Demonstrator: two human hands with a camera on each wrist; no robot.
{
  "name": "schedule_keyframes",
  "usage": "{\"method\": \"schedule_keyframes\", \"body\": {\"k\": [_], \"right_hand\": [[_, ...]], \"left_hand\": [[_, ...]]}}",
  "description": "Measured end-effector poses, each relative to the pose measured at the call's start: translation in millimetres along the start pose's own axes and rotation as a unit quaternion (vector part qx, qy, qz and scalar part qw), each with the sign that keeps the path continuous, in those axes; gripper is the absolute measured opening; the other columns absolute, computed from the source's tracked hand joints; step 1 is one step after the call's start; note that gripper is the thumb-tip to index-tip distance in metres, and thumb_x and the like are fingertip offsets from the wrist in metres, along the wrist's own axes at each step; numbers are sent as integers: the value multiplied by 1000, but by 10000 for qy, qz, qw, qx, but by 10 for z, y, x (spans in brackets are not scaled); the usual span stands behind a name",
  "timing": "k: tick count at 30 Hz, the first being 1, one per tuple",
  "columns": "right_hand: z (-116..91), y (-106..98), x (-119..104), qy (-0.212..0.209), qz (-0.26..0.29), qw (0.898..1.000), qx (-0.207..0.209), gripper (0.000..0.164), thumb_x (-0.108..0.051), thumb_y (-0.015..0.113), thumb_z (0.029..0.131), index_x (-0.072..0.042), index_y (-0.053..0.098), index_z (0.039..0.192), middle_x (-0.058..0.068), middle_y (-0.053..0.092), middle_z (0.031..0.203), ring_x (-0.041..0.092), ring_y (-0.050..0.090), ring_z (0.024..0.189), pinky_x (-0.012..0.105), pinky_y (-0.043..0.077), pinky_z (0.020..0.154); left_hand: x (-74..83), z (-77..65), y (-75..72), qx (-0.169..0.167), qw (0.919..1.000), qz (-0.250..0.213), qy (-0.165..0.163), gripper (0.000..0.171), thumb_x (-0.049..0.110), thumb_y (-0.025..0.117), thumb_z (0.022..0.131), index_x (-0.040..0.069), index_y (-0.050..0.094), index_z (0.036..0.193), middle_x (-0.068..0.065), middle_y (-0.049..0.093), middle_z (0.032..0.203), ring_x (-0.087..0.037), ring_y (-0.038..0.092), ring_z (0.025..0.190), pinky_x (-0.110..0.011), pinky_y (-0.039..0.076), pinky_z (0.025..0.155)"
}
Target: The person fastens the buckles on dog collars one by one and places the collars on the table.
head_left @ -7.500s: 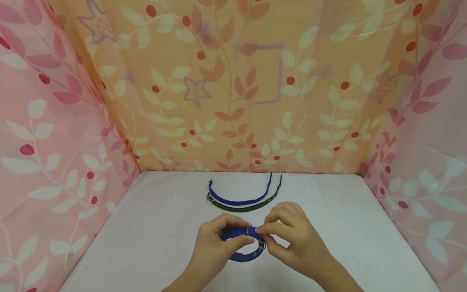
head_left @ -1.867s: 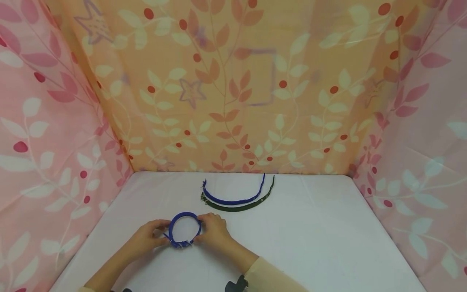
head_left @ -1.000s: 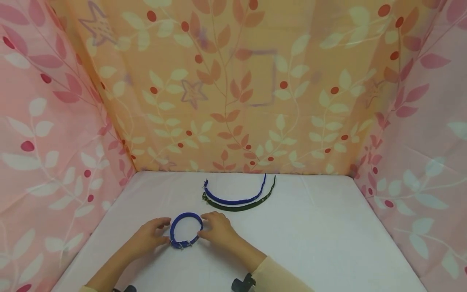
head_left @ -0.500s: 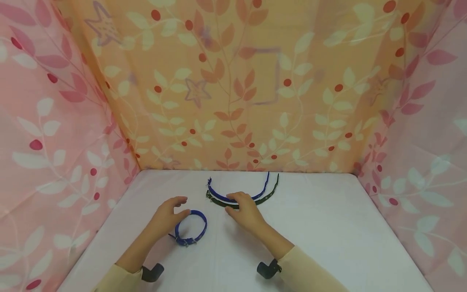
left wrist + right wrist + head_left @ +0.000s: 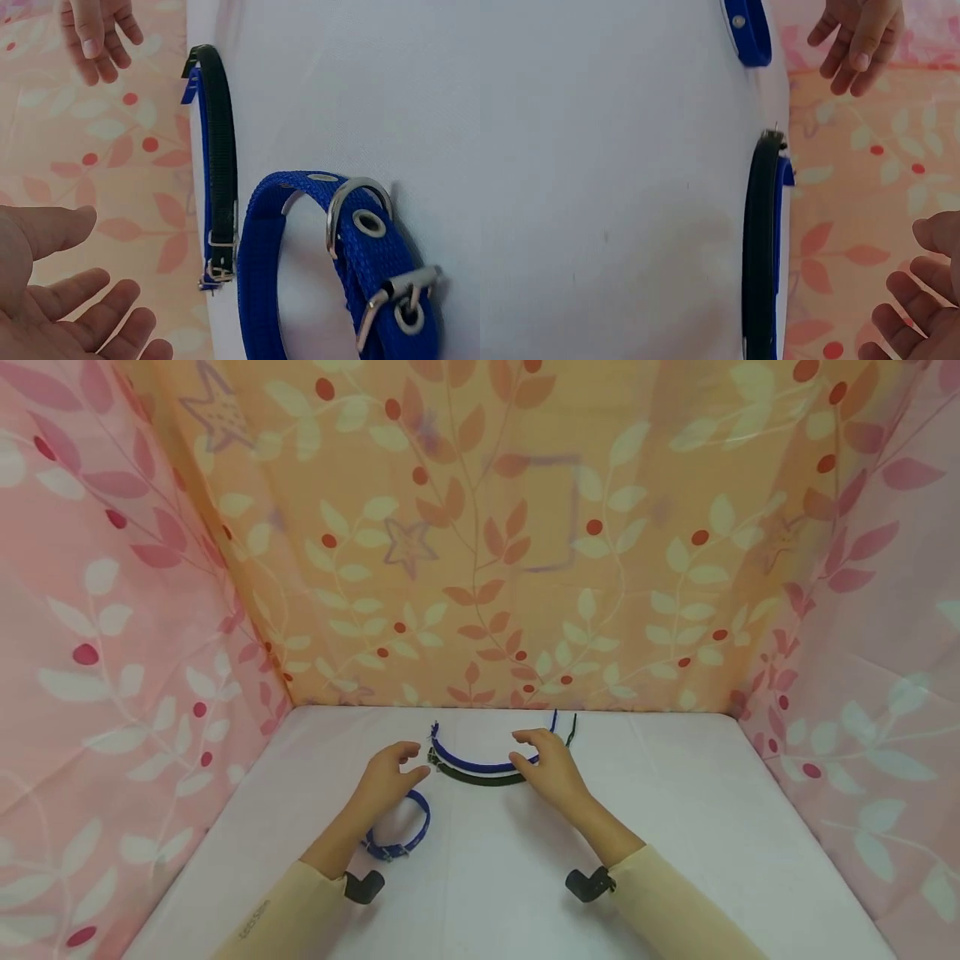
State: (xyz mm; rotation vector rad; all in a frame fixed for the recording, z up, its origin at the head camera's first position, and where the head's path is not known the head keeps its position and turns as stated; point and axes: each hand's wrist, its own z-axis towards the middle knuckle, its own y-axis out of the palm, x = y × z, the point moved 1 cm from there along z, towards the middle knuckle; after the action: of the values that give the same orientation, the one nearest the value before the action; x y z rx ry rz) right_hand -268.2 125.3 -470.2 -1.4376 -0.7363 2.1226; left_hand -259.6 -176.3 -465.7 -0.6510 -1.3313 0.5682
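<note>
A blue webbing pet collar (image 5: 428,823), buckled into a ring, stands on the white table at left of centre. The left wrist view shows its metal buckle, D-ring (image 5: 381,196) and eyelets. Behind it, a dark green collar (image 5: 487,781) and a second blue collar (image 5: 474,768) lie unbuckled in nested curves. My left hand (image 5: 386,781) hovers beyond the buckled collar, near the buckle ends of the other two, fingers relaxed and holding nothing. My right hand (image 5: 553,770) is over the right part of the two curved collars, hiding some of them, its fingers spread and bare.
The white table (image 5: 675,835) ends at an orange leaf-patterned curtain (image 5: 480,527) behind, with pink patterned curtains (image 5: 97,693) at the sides. A black wrist device (image 5: 365,887) sits at the left sleeve, another black wrist device (image 5: 588,885) at the right one.
Earlier both hands worked on the blue collar, then set it down at left as a buckled ring. They have since let go and moved forward toward the two curved collars, the right hand also rightward.
</note>
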Motion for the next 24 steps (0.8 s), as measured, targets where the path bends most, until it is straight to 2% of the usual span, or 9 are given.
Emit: {"method": "schedule_keyframes", "body": {"k": [7, 14, 21, 24], "right_hand": [[121, -203, 258, -59, -265, 9990, 353, 40, -26, 72, 97, -6, 66, 131, 12, 67, 130, 34, 55, 128, 53, 42, 111], [241, -329, 535, 84, -345, 9967, 731, 41, -24, 73, 95, -2, 67, 128, 16, 68, 124, 35, 58, 115, 51, 45, 100], [381, -364, 777, 379, -271, 9950, 881, 41, -22, 73, 94, 0, 66, 127, 20, 69, 121, 40, 61, 116, 55, 46, 102], [445, -356, 896, 638, -362, 9934, 880, 43, -26, 73, 95, 1, 66, 128, 21, 69, 122, 40, 61, 116, 55, 47, 101]], "left_hand": [[27, 187, 92, 19, 9993, 100, -361, 55, 28, 73, 95, -1, 56, 139, -22, 64, 136, -42, 58, 127, -56, 48, 105], [-53, 345, 189, 118, 9990, 132, -423, 55, 26, 72, 95, -6, 57, 136, -26, 64, 131, -45, 59, 123, -57, 48, 103], [-158, 509, 356, 123, 9944, 411, -971, 52, 31, 71, 95, -1, 59, 134, -20, 66, 130, -40, 60, 122, -60, 46, 100], [-182, 558, 414, 119, 9909, 568, -1211, 53, 34, 71, 94, 0, 60, 134, -18, 68, 126, -39, 62, 117, -62, 46, 96]]}}
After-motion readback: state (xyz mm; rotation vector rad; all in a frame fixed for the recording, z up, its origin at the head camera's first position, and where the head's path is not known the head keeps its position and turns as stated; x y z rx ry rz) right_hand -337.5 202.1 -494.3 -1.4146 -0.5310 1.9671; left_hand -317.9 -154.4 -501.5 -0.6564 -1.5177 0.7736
